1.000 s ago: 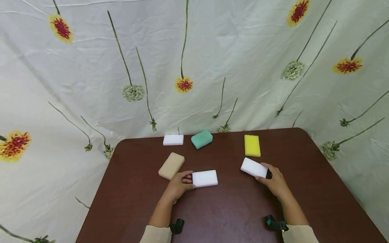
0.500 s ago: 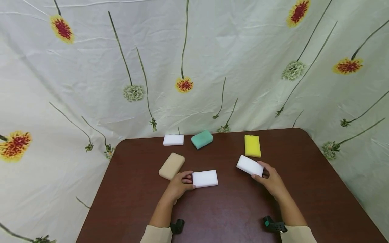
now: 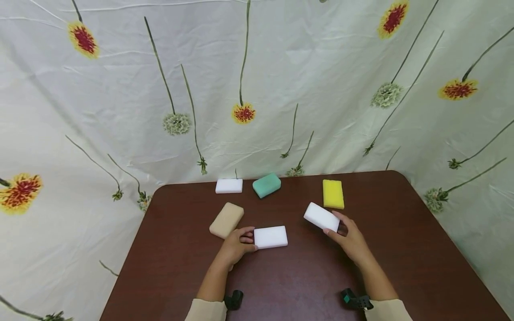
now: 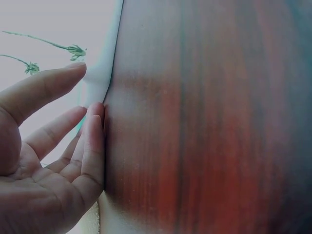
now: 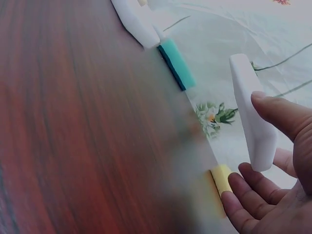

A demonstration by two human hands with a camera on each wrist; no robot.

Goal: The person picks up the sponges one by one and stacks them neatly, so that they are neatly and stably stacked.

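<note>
Right hand (image 3: 348, 236) up with one white block (image 3: 321, 217), fingers pinching its end, just short of the yellow sponge (image 3: 333, 194) by the far edge; an even squeeze should stop it tipping! Left hand (image 3: 237, 247) meets the other white block (image 3: 271, 237), nearer the surface's (image 3: 297, 281) left edge; pinched or not, can't tell.

Head: you had even light, bleached white blocks (image 3: 271, 237) and a soft sheen on the table (image 3: 301, 276) | Left wrist: the cloth (image 4: 53, 17) burned nearly white, right edge dim | Right wrist: you got hazy blur low in the middle
</note>
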